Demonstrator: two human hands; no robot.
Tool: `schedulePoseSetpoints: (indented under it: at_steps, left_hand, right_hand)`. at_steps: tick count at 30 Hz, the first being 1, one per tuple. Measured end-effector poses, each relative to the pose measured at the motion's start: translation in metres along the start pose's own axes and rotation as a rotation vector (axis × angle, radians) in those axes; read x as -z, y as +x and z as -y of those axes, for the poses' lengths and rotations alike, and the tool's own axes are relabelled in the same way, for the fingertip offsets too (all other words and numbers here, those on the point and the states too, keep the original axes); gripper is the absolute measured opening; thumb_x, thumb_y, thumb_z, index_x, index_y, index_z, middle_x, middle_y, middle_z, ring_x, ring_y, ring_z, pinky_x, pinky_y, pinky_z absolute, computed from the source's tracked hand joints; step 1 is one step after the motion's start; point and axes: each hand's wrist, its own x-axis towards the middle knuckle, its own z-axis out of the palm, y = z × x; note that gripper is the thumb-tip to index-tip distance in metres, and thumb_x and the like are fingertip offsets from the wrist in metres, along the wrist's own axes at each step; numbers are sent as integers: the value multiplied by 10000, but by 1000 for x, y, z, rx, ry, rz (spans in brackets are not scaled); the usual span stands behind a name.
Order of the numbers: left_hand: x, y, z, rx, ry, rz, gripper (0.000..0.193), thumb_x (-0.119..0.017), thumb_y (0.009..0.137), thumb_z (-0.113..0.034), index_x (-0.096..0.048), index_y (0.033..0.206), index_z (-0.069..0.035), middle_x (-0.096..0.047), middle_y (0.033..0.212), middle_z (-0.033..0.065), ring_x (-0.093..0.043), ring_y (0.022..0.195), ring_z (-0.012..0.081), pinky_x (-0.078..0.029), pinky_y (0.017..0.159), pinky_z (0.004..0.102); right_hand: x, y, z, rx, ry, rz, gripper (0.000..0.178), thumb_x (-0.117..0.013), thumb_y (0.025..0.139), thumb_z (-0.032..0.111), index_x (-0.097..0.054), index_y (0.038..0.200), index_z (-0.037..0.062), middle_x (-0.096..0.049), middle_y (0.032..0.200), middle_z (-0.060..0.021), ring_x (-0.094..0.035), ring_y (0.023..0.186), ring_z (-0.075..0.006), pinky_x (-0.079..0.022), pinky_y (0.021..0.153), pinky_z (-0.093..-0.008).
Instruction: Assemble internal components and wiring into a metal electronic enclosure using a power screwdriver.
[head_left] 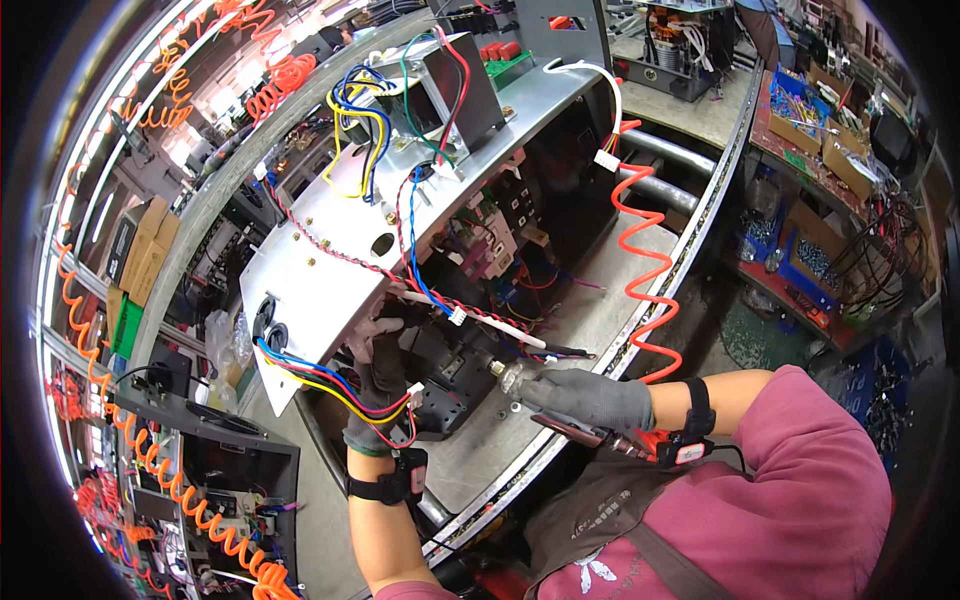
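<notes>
My right hand, in a grey glove, is wrapped round a power screwdriver with a silver body. Its brass-coloured nose points left at a black plastic part on the unit's near side. Between that part and the metal panel, my left hand has its gloved fingers bent at the panel's lower edge; what they grip is hidden. Red, blue and yellow wires with a white connector hang across the left hand. A second white connector dangles above the black part.
A transformer with coloured leads sits on top of the panel. An orange coiled hose hangs along the roller conveyor's rail. At right, a red bench carries boxes of parts. Another unit stands at lower left.
</notes>
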Motion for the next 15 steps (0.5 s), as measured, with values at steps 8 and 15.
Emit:
schedulePoseSetpoints:
  at_steps: [8,15]
  left_hand:
    - [-17,-16,-3,370,-424,-398,482,-294,1017,-345,-599,948,22,-604,1066,169,-573,1035,254,-429,931,392]
    - [-16,-23,-31,559,138,-339,504,-326,1022,-326,-641,845,25,-586,730,64,-535,634,144,-409,606,260]
  right_hand:
    - [5,10,-16,-127,-71,1,410,-470,983,271,-460,1296,5,-539,1176,-47,-484,1080,-106,-396,948,-266]
    - [17,9,0,-252,-323,66,603,-402,919,555,-496,1199,29,-590,973,-167,-588,910,-291,-444,819,-369]
